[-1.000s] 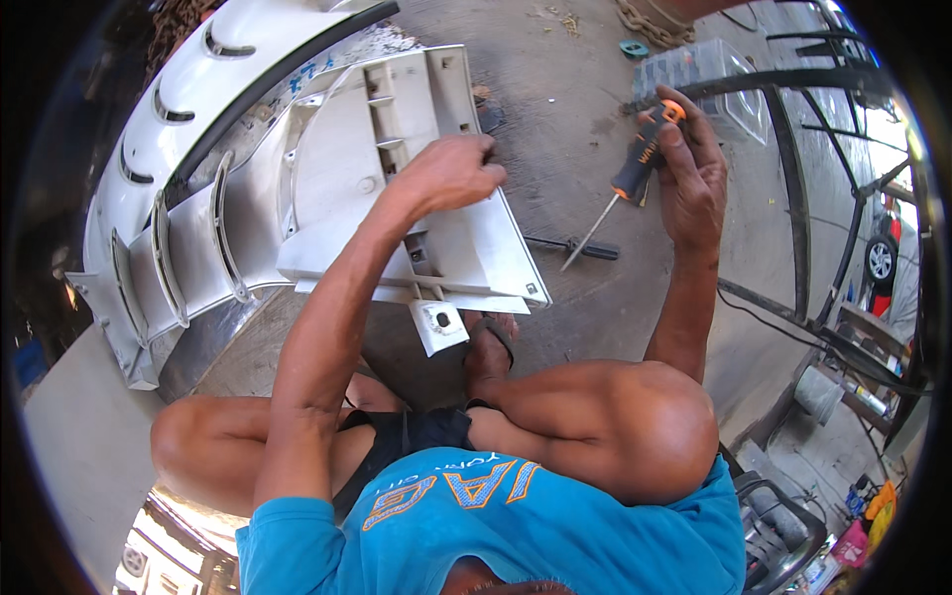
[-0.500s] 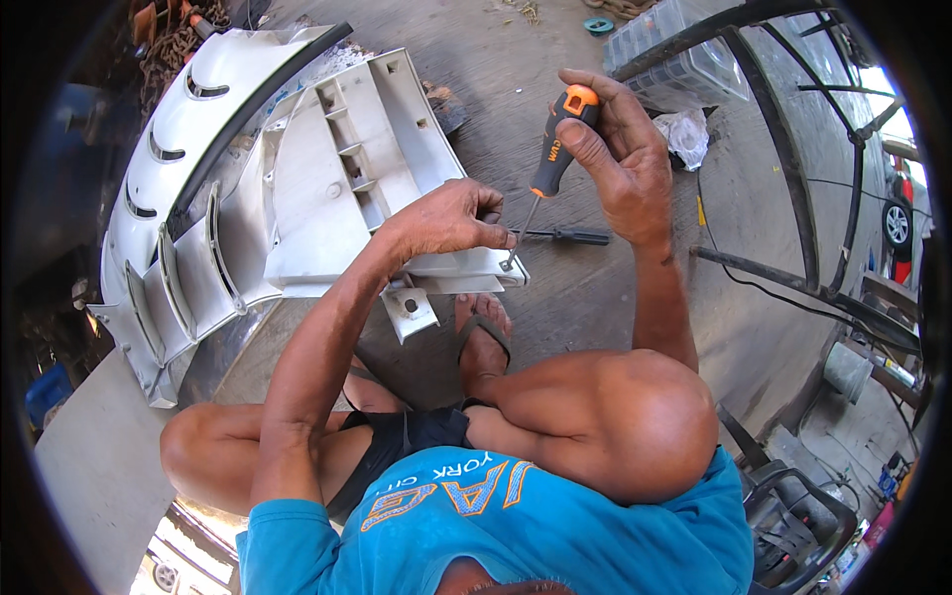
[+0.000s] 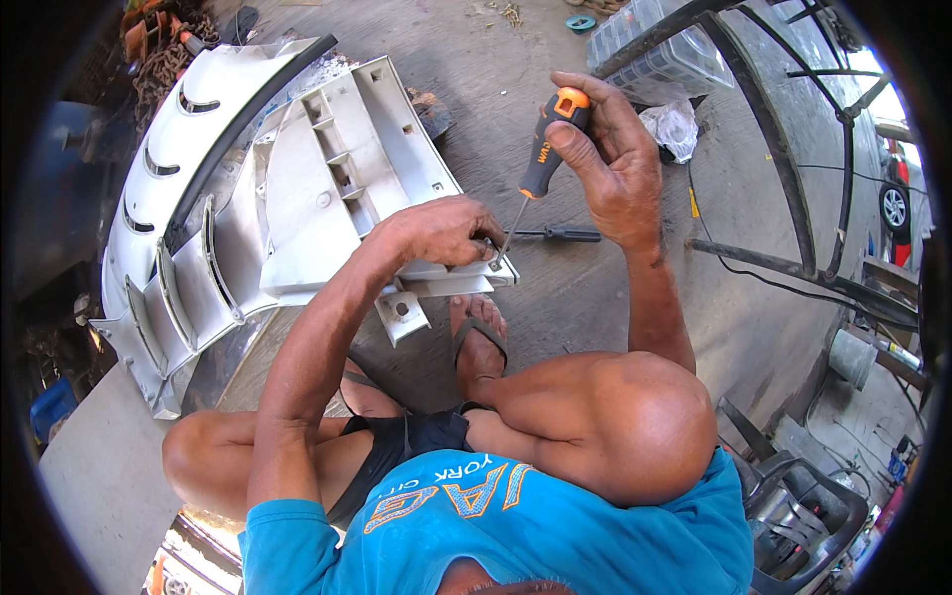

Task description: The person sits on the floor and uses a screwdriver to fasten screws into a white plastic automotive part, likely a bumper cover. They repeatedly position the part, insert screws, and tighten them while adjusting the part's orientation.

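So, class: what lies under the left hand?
The left hand presses on the white plastic panel's corner, where the screwdriver tip meets it. Whatever fastener sits there is covered by the fingers.

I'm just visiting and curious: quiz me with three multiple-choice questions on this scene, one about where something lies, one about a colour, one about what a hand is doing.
1. Where does the second, dark screwdriver lie?
A. on the concrete floor beside the panel
B. on the person's knee
C. inside the plastic box

2. What colours is the handle of the held screwdriver?
A. blue and white
B. black and orange
C. all red

3. What is the left hand doing?
A. hanging free
B. gripping a hammer
C. pressing on the grey plastic panel

Answers: 1 A, it rests on the floor beyond the panel's edge. 2 B, black grip with orange top in the right hand. 3 C, its fingers rest on the panel's corner.
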{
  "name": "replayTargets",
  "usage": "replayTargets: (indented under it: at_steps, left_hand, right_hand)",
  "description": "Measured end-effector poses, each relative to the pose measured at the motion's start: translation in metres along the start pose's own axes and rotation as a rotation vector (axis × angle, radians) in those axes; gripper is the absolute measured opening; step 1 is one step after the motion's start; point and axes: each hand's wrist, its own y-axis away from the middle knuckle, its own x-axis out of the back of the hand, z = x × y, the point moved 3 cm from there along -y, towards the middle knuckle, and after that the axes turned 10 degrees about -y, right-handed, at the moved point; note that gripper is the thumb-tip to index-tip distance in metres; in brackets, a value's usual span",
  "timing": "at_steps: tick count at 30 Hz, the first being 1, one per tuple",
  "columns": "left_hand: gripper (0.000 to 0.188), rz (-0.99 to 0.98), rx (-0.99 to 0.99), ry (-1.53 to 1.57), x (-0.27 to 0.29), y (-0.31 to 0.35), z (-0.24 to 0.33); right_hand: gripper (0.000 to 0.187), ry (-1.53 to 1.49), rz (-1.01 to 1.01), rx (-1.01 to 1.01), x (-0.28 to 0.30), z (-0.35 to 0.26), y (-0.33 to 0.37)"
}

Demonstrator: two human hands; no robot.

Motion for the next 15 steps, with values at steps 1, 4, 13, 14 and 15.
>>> replayTargets:
  at_steps: [1,4,13,14,15]
  left_hand:
    - [0.041,-0.023,0.03,-0.029,0.0032,0.0,0.0036]
    - [0.04,0.02,0.027,-0.053,0.0056,-0.0001,0.0047]
    - [0.048,0.03,0.051,-0.023,0.0049,0.0007,-0.0017]
    - [0.048,0.02,0.06,-0.032,0.0047,0.0004,-0.0022]
    - [0.049,0.024,0.058,-0.038,0.0048,0.0003,-0.002]
  right_hand:
    - [0.051,-0.002,0.002,0.003,0.0006,-0.0002,0.0007]
    - [0.052,-0.002,0.008,0.001,0.0023,-0.0009,0.0019]
    - [0.052,-0.016,0.017,0.0,0.0017,-0.0003,0.0025]
    - [0.052,-0.021,0.013,0.004,0.0013,0.0,0.0029]
    - [0.052,-0.025,0.01,0.005,0.0012,0.0006,0.0029]
